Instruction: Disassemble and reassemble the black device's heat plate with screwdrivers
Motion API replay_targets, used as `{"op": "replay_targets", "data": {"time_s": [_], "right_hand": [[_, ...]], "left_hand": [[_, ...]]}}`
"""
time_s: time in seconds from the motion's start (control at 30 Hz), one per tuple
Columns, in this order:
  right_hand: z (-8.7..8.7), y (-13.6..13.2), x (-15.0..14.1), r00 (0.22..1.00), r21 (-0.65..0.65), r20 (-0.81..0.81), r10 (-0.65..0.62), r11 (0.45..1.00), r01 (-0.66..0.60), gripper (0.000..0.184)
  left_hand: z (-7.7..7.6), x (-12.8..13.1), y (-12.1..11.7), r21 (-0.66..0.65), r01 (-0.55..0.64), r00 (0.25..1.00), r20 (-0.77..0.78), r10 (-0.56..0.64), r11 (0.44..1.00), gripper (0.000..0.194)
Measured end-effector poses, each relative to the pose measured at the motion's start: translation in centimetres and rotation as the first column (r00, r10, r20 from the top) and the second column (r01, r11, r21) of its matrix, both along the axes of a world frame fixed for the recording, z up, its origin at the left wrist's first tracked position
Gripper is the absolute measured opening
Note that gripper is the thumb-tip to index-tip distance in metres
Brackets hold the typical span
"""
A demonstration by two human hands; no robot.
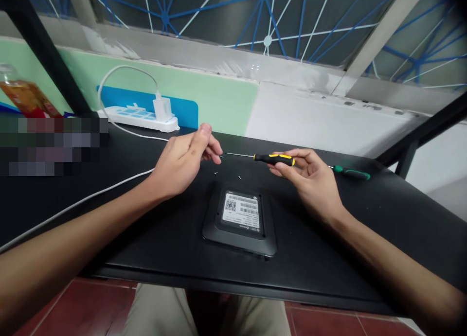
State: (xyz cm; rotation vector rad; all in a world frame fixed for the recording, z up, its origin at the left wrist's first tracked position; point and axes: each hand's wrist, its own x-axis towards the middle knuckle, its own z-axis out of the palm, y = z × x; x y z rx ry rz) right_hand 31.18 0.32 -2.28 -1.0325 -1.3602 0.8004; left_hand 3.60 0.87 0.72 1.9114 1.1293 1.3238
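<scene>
My right hand (310,173) grips a black and yellow screwdriver (274,158) by its handle, the thin shaft pointing left. My left hand (184,158) is pinched shut right at the shaft's tip, on something too small to make out. Below both hands a black square device (239,217) lies on the black table (146,238) with its white label facing up. Small screws (240,177) lie loose on the table between the hands and the device.
A green-handled screwdriver (352,172) lies behind my right hand. A white power strip (140,117) with a plugged-in charger (161,108) sits at the back left, its white cable (73,207) running across the table. A bottle (24,95) stands far left.
</scene>
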Motion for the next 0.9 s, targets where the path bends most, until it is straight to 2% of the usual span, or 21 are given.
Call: {"op": "replay_targets", "data": {"time_s": [0.3,0.67,0.77,0.9], "right_hand": [[-0.32,0.1,-0.43,0.995,-0.033,0.1,0.018,0.999,-0.015,0.036],[-0.03,-0.13,-0.89,0.987,-0.045,0.16,0.01,0.999,-0.003,0.037],[-0.12,-0.07,-0.83,0.995,-0.042,0.102,0.007,0.999,-0.003,0.038],[-0.01,0.17,-0.29,0.998,-0.044,-0.062,-0.02,0.999,0.018,0.038]], "left_hand": [[0.02,0.08,0.01,-0.035,-0.002,1.0,0.019,0.003,0.999,0.062],[0.05,0.06,-0.1,0.003,0.013,1.0,-0.019,-0.013,1.0,0.06],[0.03,0.02,-0.02,-0.003,0.012,1.0,-0.022,-0.013,1.0,0.063],[0.03,-0.14,0.13,0.003,-0.001,0.999,-0.032,0.002,1.0,0.07]]}}
